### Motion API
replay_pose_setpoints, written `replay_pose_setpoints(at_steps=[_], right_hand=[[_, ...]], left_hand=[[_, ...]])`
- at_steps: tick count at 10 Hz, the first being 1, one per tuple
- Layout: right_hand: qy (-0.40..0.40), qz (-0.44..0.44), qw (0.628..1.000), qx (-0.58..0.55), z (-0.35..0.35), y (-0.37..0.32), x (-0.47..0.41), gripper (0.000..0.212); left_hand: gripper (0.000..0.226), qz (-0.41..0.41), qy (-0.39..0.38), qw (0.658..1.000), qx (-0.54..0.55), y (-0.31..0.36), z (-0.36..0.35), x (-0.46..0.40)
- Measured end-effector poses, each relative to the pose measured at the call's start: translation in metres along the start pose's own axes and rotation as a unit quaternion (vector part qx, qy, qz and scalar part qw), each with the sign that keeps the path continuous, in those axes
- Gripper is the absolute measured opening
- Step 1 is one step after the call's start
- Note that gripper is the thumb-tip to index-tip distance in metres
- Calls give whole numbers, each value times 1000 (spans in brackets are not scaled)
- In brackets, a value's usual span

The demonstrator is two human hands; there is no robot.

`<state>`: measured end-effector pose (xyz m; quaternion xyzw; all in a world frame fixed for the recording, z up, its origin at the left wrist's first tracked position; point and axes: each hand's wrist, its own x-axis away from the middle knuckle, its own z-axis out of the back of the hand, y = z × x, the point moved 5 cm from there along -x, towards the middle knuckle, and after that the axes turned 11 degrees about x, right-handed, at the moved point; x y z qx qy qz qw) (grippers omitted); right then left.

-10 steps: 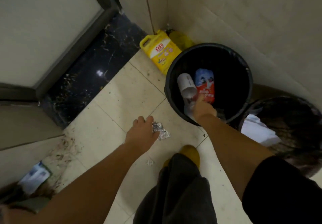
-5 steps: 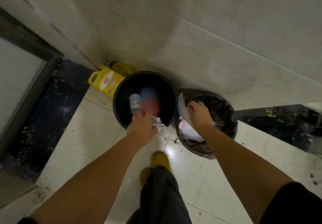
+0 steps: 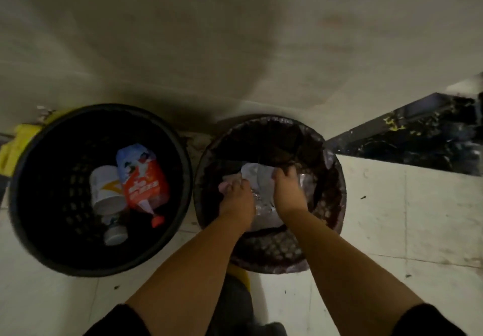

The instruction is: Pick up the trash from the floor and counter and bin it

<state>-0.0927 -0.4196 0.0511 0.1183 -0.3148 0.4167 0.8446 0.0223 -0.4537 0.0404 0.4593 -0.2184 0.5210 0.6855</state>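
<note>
Two round bins stand side by side against the wall. Both my hands are down inside the right bin (image 3: 335, 212), which has a dark liner. My left hand (image 3: 236, 201) is curled, with a crumpled foil wrapper (image 3: 257, 198) showing at its thumb side. My right hand (image 3: 286, 190) grips white paper trash (image 3: 257, 176) that lies in that bin. The left black bin (image 3: 184, 171) holds a white paper cup (image 3: 105, 189), a red and blue pouch (image 3: 142, 178) and a small bottle (image 3: 115, 233).
A yellow jug (image 3: 14, 150) is partly hidden behind the left bin. A dark marble strip (image 3: 418, 139) runs along the floor at the right. My yellow shoe (image 3: 241, 278) stands on the pale tiles just in front of the right bin.
My view swung from the left bin to the right one. My left hand carried the foil wrapper from the floor over into the right bin. My right hand moved there too.
</note>
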Motion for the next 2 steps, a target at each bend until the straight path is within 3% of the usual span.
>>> replay_pose_setpoints(at_steps=[1, 2], right_hand=[[-40, 17, 999, 15, -52, 4, -30, 32], [-112, 27, 993, 5, -75, 2, -33, 36]], left_hand=[[52, 8, -24, 998, -52, -19, -26, -36], [68, 26, -63, 992, -102, -24, -36, -42]])
